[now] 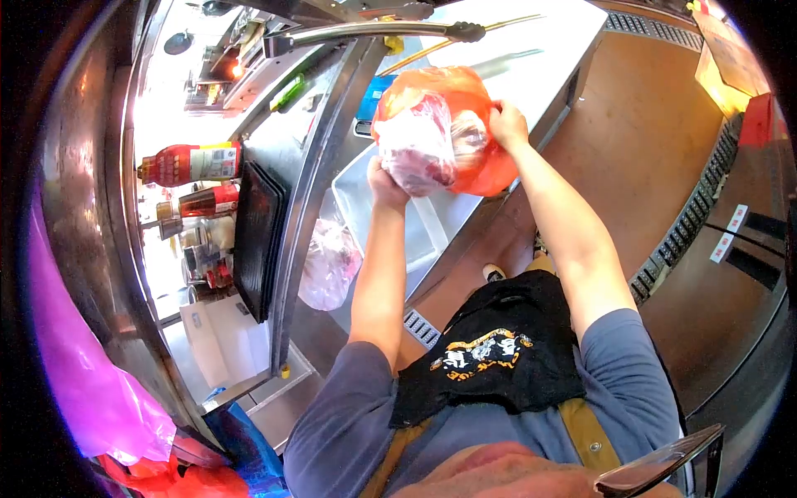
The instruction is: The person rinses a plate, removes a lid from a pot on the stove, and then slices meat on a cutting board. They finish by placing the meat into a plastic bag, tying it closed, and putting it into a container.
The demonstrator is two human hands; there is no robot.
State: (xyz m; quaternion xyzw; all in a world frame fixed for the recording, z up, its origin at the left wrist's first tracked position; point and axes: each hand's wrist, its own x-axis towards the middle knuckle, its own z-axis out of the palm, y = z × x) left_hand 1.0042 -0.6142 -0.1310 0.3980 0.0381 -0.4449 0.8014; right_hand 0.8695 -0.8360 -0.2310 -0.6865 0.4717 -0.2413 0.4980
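Observation:
Between my two hands is an orange plastic bag (486, 176) with a see-through plastic bag (413, 149) of dark red, meat-like contents at its front. My left hand (388, 184) grips the lower left side of the see-through bag, its fingers partly hidden behind it. On the right, the fingers of my right hand (508, 126) are closed on the edge of the orange bag. Both bags are held over the white counter, above a translucent plastic bin (359, 184). Another filled plastic bag (328, 270) lies to the left of my left forearm.
Tongs (374, 33) lie along the metal frame at the top. A knife (498, 61) rests on the white counter (552, 29). Sauce bottles (195, 164) and black trays (259, 241) stand on the left shelf. A floor drain (656, 30) runs along the brown floor.

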